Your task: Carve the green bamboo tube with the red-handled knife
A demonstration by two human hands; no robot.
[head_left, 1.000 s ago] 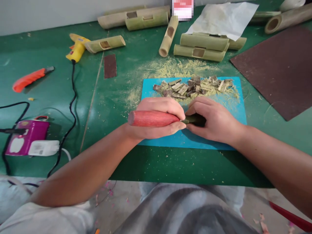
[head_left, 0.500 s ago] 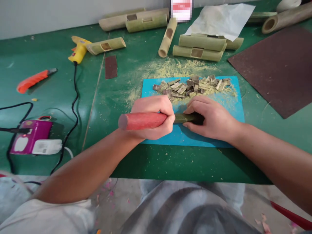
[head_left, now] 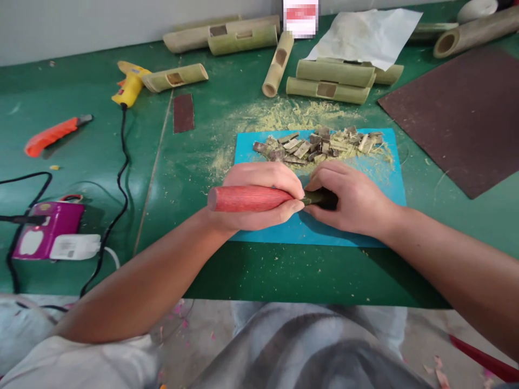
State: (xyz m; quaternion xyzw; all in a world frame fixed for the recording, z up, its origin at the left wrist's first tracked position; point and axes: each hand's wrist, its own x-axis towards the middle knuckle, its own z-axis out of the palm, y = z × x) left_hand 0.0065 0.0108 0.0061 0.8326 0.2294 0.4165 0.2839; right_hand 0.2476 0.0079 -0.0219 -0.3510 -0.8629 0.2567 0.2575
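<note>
Left hand: the left hand (head_left: 259,197) is closed in a fist around the red round wooden tool handle (head_left: 243,198), fingers over the top. The handle's butt end sticks out toward 9 o'clock.
Tool tip: hidden where the 2 hands meet, so its shape cannot be told.
Right hand: the right hand (head_left: 351,200) lies palm down with its fingers curled over the dark green bamboo piece (head_left: 322,198), clamping it against the mat. Its fingertips touch the left hand's knuckles.
Bamboo piece: it lies flat, running 3 to 9 o'clock. Only a short stretch shows between the hands.
Mat: the blue rectangular cutting mat (head_left: 385,173) lies under both hands, near the table's front edge.
Chips: a pile of brown and pale bamboo chips (head_left: 320,145) lies on the mat at 12 o'clock from the hands.
Dust: pale yellow sawdust (head_left: 284,113) is spread beyond the mat's far edge.
Tubes: green bamboo tubes with cut rectangular windows (head_left: 328,81) lie at 12 o'clock, some just beside a white paper sheet (head_left: 365,35).
Sandpaper: a large dark brown sandpaper sheet (head_left: 458,113) lies at 2 o'clock, and a small dark brown sandpaper strip (head_left: 183,112) at 11 o'clock.
Left side: a yellow glue gun (head_left: 128,86) and an orange utility knife (head_left: 52,134) lie at 10 o'clock, and a purple box (head_left: 48,227) at 9 o'clock.
Table: the green table (head_left: 81,156) carries all of these.
</note>
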